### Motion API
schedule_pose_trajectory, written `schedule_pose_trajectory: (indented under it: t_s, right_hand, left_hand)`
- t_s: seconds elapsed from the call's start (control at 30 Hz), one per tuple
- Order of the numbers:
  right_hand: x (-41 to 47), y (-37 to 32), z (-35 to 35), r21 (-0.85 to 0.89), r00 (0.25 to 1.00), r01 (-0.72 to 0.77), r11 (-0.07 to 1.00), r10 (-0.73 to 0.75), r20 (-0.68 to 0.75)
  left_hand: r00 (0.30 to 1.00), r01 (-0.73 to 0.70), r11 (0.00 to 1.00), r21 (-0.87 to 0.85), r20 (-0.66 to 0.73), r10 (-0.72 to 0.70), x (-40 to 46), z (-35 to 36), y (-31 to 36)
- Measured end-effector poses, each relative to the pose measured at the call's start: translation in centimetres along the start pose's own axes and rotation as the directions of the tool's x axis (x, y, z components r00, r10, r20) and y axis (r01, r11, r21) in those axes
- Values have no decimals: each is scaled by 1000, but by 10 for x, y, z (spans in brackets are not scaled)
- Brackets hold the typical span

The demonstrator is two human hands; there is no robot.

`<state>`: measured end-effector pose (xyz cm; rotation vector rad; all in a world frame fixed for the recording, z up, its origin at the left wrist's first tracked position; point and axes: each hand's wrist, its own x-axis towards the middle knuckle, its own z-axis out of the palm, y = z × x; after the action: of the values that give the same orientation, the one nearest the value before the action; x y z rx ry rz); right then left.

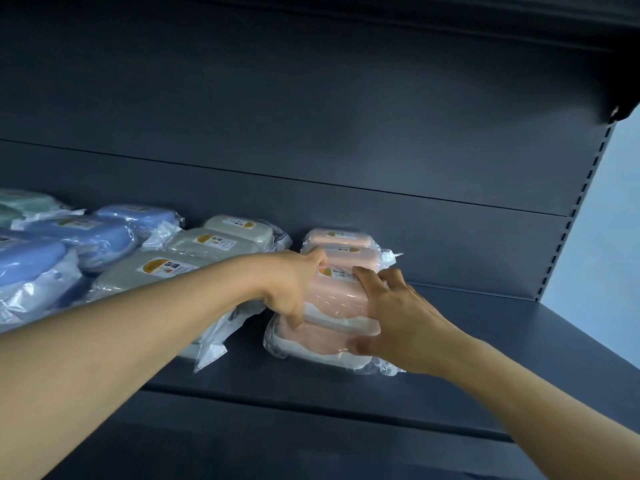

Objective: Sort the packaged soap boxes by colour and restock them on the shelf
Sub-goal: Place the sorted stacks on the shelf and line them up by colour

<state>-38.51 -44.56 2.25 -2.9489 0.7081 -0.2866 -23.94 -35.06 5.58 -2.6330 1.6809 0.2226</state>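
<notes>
On the dark shelf (pixel 485 341) stands a row of pink soap boxes in clear plastic wrap. My left hand (pixel 294 285) grips the left side of the front upper pink soap box (pixel 332 296), thumb on its top. From the right, my right hand (pixel 394 313) holds the same box, fingers spread over its top and side. Another pink box (pixel 311 344) lies under it. Two more pink boxes (pixel 339 242) stand behind, against the back panel.
Left of the pink row lie grey boxes (pixel 214 242), then blue boxes (pixel 86 233), and green ones (pixel 20 202) at the far left. The shelf's right part is bare up to the slotted upright (pixel 575 209). An upper shelf (pixel 519 46) overhangs.
</notes>
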Motion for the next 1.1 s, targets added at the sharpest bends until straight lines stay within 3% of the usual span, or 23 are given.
schedule_pose_trajectory:
  t_s: [0.27,0.47,0.63,0.7,0.83,1.1]
  right_hand:
    - [-6,20,-14,170,996,40,985,-54,78]
    - [15,38,-39,186,994,81,979,-65,-89]
    - [38,43,-32,236,994,107,966,-108,-10]
    - [41,42,-33,265,994,105,959,-98,-40]
    - [34,18,-44,313,971,203,928,-150,-185]
    - [27,-56,-45,189,926,358,915,-322,-196]
  left_hand:
    - [997,70,990,-123,20,-68,-2,2,-7]
    - [994,88,983,-159,-55,-98,-15,-22,-11]
    - [981,116,978,-173,-131,-140,-36,-38,-19]
    - [974,140,973,-184,-152,-169,-46,-42,-27]
    - [960,169,960,-225,-184,-212,-69,-52,-50]
    - [968,229,971,-70,-83,-235,-103,-40,-100]
